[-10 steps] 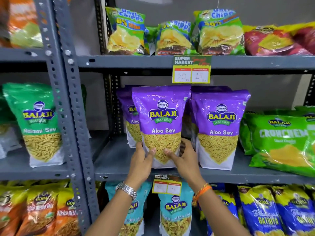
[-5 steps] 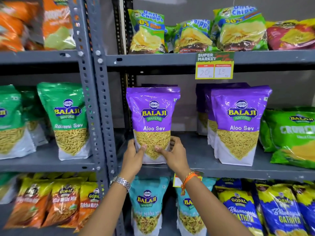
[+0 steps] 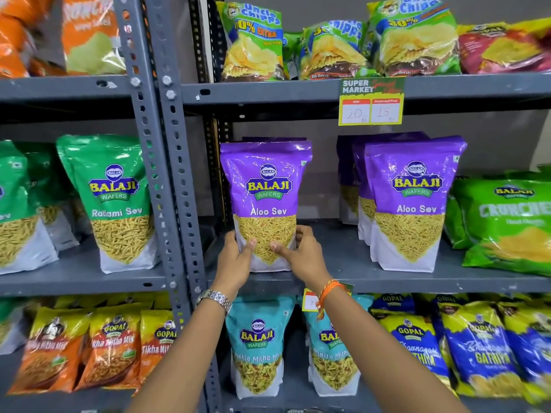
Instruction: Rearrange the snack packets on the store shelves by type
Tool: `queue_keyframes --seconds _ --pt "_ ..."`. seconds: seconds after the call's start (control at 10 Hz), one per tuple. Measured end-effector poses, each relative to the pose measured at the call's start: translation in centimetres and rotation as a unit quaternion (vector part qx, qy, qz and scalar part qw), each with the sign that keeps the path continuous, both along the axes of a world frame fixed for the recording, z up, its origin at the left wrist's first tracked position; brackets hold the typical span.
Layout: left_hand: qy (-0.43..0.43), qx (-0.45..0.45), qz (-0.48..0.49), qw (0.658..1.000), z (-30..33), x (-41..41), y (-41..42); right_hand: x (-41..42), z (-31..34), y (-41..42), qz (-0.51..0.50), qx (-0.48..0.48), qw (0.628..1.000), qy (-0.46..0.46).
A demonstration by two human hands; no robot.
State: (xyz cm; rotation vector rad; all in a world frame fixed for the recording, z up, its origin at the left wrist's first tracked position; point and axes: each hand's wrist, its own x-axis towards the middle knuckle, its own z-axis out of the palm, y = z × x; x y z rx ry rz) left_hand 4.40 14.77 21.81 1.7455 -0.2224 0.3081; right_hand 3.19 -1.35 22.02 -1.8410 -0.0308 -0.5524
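Observation:
A purple Balaji Aloo Sev packet stands upright at the left end of the grey middle shelf. My left hand grips its lower left corner and my right hand grips its lower right corner, thumbs on the front. A second purple packet shows just behind it. To the right stands a row of more purple Aloo Sev packets, a gap apart.
Green Ratlami Sev packets fill the left bay past the grey upright post. Green Crunchex bags lie at right. Uncle Chipps bags sit above, teal Balaji packets and blue Gopal packets below. A price tag hangs overhead.
Both hands have carried the purple packet leftward, away from the other purple packets, to the left end of the middle shelf. The view has shifted left as well.

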Motion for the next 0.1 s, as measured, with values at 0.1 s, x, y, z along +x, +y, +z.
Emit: queue_keyframes --seconds 0.1 --pt "-0.017 0.014 0.043 0.999 -0.02 -0.75 -0.18 -0.98 0.03 -0.36 0.009 -0.007 1.0 -0.004"
